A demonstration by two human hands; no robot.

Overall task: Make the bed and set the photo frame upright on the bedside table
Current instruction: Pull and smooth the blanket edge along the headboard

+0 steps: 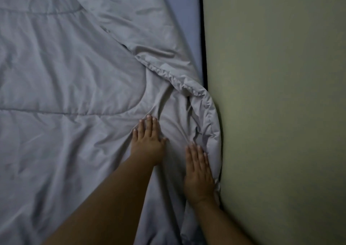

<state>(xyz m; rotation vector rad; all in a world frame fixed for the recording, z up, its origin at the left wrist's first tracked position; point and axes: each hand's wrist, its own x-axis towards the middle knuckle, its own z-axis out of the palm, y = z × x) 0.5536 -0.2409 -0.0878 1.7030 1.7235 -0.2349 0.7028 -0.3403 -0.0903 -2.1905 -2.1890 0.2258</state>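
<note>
A pale grey quilted comforter covers most of the bed, creased and wrinkled. Its piped edge is bunched and curled up against the wall. My left hand lies flat on the comforter, fingers together, palm down. My right hand lies flat too, right beside the curled edge, close to the wall. Neither hand grips the cloth. A strip of blue sheet shows beyond the comforter at the top. No photo frame or bedside table is in view.
A plain greenish wall fills the right side, directly against the bed. A dark narrow gap runs between the mattress and the wall. The room is dim.
</note>
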